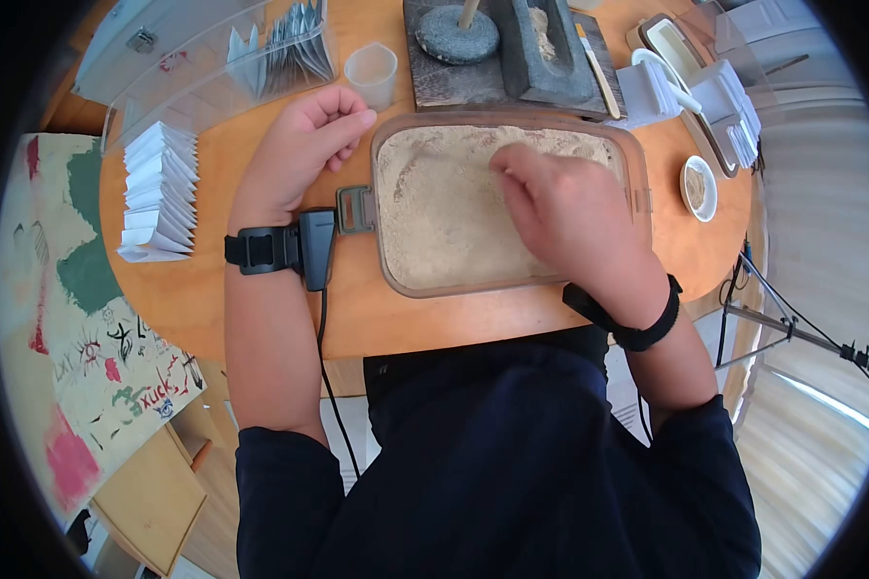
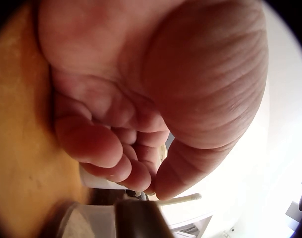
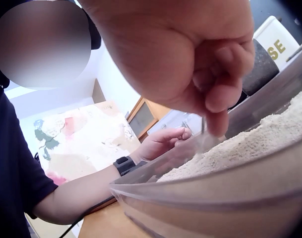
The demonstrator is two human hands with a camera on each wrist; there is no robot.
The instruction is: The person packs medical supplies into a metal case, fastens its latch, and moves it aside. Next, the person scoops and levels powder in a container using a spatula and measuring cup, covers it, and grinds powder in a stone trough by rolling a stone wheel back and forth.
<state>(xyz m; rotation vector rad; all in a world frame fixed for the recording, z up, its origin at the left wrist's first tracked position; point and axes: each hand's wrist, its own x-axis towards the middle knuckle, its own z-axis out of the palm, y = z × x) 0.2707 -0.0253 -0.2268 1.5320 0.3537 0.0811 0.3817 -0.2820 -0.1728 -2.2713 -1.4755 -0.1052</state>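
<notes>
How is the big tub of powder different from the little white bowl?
The tub is big and boxy with rounded corners; the bowl is small and roundish. The tub is brownish and see-through, but the bowl is white. The right hand is over the tub; neither hand is at the bowl. Both hold something powdery.

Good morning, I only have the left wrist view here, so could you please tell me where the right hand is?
Observer: In the head view, the right hand is over the tub of pale powder.

Operator: Thank you; is anything on the table to the left of the left hand?

Observer: Yes, the head view shows a row of folded white papers there.
</notes>
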